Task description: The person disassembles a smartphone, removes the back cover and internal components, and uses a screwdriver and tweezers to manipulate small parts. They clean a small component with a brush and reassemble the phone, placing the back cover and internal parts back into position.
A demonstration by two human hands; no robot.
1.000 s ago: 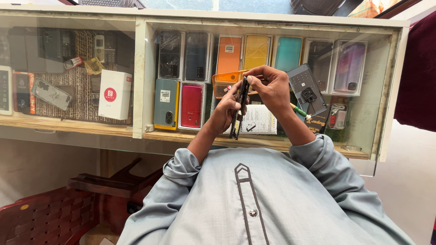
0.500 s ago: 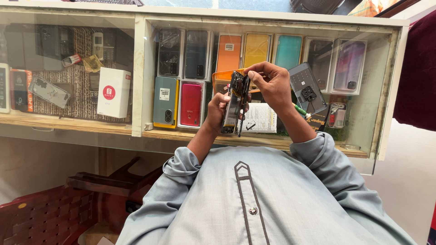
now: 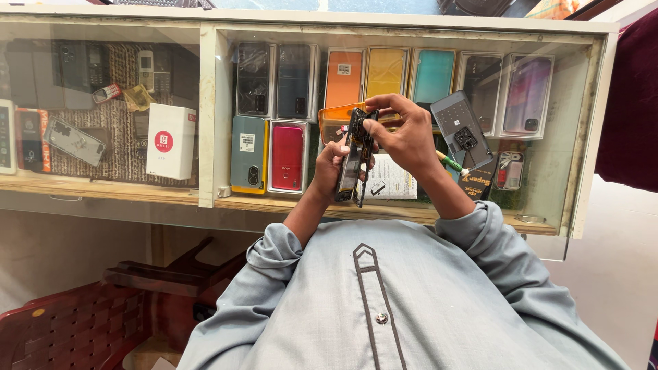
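Head view, the only one here: at the centre of the frame the left hand grips an opened phone from below, fingers wrapped round its lower half, while the right hand pinches its top end with fingertips narrowed. A second ago the phone stood edge-on, a thin dark line; now it has turned slightly so its bare insides face the camera, which I take to mean the person is getting at the parts near the top. A green-tipped tool pokes out under the right wrist. Behind the hands stands a glass display case with boxed phones, a white box on the left and a red plastic chair at lower left.
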